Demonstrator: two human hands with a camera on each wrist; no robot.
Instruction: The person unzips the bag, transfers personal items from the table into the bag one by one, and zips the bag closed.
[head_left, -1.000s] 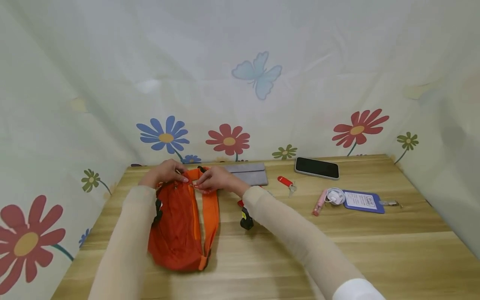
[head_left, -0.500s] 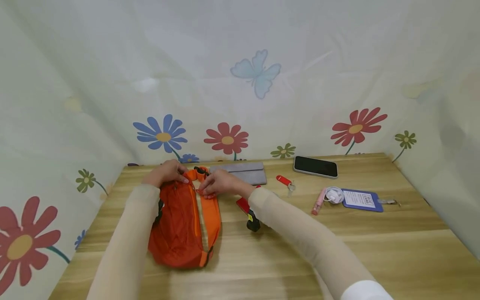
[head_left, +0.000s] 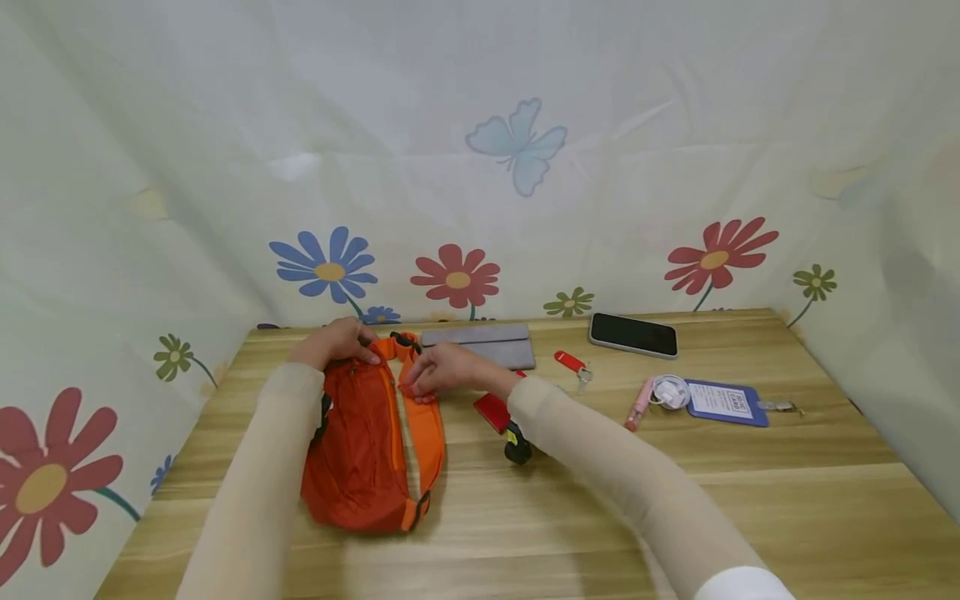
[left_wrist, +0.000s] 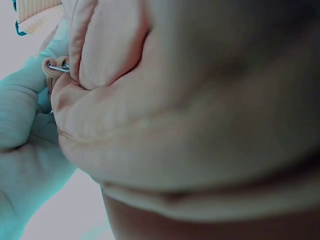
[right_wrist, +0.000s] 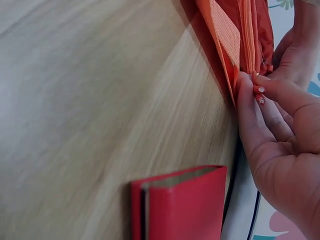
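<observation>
Since the earliest frame, the right hand (head_left: 448,368) has shifted a little away from the left hand (head_left: 341,343), to the right across the far end of the orange-red bag (head_left: 352,454), and its forearm now uncovers more of a red folded case (head_left: 491,412). The left hand stays at about the same spot on the bag.

The bag lies on the left part of the desk (head_left: 600,508), its length running away from the person, with an orange strap (head_left: 429,442) along its right side. At its far end the right fingers pinch the zip pull (right_wrist: 259,94), a red cord with pale tips, between thumb and forefinger, just beside the strap. The left fingers grip the bag's fabric near a small cord loop (left_wrist: 56,66), the thumb on the near side; the other left fingertips are hidden.

Beyond the right hand lies a grey pouch (head_left: 480,336), partly covered by that hand. Farther right are a key (head_left: 584,377) with a red tag (head_left: 569,361), a phone (head_left: 633,335) lying screen up, a pink tube (head_left: 639,405), a coiled white cable (head_left: 670,392) touching a blue card holder (head_left: 720,402) with a metal clip (head_left: 780,407). A pale cloth (head_left: 637,158) printed with flowers and a butterfly hangs behind.
</observation>
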